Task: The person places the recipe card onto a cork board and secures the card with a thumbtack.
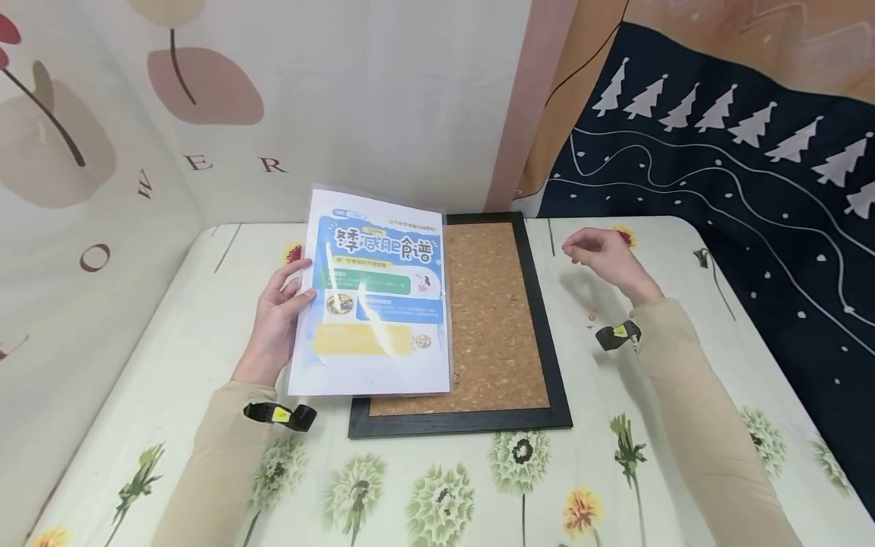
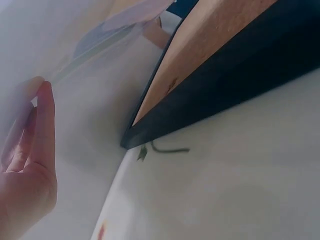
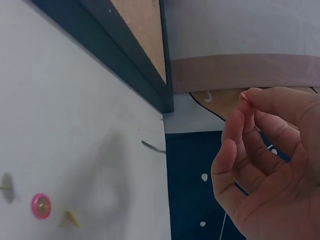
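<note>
My left hand holds a printed sheet in a clear plastic cover by its left edge, thumb in front. Blue, green and yellow blocks and large lettering cover the sheet. It is raised over the left part of a black-framed cork board, hiding that side. To the right of the board my right hand hovers above the table, thumb and index fingertips together; whether something tiny is between them cannot be seen. Below it lie a pink thumbtack and a yellow thumbtack.
A pale flowered cloth covers the table. Another tack lies at the left edge of the right wrist view. Behind the table hangs a light curtain, with a dark tree-patterned cloth at the right.
</note>
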`<state>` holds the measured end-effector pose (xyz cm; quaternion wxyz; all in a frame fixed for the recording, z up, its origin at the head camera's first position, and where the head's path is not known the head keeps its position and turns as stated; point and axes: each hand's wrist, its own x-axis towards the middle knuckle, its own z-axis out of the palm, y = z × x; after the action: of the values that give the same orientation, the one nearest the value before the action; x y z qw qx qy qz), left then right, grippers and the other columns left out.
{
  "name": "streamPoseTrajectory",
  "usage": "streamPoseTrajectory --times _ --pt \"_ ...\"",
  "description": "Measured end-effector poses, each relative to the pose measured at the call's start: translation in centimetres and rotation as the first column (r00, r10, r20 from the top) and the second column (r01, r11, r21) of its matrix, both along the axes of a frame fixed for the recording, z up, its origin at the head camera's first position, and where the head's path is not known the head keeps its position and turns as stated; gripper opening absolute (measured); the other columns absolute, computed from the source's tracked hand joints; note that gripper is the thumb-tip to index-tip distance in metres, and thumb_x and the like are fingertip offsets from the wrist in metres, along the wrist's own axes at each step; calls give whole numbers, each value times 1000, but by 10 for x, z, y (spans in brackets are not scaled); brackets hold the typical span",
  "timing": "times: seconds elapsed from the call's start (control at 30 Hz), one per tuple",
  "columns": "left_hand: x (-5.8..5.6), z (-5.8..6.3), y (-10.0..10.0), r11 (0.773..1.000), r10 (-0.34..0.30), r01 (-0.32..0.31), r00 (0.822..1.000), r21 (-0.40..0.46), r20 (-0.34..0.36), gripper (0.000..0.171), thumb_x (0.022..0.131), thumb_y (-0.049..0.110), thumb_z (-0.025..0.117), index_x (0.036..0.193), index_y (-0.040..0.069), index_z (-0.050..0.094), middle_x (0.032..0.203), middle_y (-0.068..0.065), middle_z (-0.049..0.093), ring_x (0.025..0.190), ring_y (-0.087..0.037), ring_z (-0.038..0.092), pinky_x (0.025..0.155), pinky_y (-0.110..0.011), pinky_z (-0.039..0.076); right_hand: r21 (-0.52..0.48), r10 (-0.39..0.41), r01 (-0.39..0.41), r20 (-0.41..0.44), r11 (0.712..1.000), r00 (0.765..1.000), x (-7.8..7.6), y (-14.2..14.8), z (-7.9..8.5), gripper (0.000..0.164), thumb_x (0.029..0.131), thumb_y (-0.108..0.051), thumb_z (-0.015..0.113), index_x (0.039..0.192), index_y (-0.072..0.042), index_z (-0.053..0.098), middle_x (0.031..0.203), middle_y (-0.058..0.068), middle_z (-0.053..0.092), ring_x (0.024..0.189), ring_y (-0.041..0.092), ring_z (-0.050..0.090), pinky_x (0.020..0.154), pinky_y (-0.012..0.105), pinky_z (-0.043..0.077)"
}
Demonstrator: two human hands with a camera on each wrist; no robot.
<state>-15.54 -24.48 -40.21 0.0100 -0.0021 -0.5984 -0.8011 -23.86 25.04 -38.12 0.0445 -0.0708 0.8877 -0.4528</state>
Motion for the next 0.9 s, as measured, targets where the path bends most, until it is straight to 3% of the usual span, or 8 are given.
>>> streamPoseTrajectory --times 0.3,0.67,0.9 --pt "-3 -7 23 997 17 -24 996 72 93 42 98 -4 49 134 16 51 117 -3 60 100 -17 62 78 -27 52 -6 5 -5 31 1000 999 -12 -11 7 31 99 -22 57 120 0 64 114 21 60 94 28 56 85 42 36" --pt "-14 -7 56 999 7 -12 987 31 162 42 98 -5 44 134 16 48 124 -7 55 104 -19 60 79 -27 51 -92 24 -21 30 996 999 -29 -32 8 26 99 -16 57 117 1 64 106 15 62 91 31 58 86 46 42" --pt "-17 -7 75 1000 14 -8 976 -29 218 44 98 -2 43 138 16 44 136 -13 49 112 -25 56 83 -29 49 -91 43 -41 19 995 999 -37 -44 9 24 99 -13 55 117 0 64 108 16 63 86 21 59 82 41 46"
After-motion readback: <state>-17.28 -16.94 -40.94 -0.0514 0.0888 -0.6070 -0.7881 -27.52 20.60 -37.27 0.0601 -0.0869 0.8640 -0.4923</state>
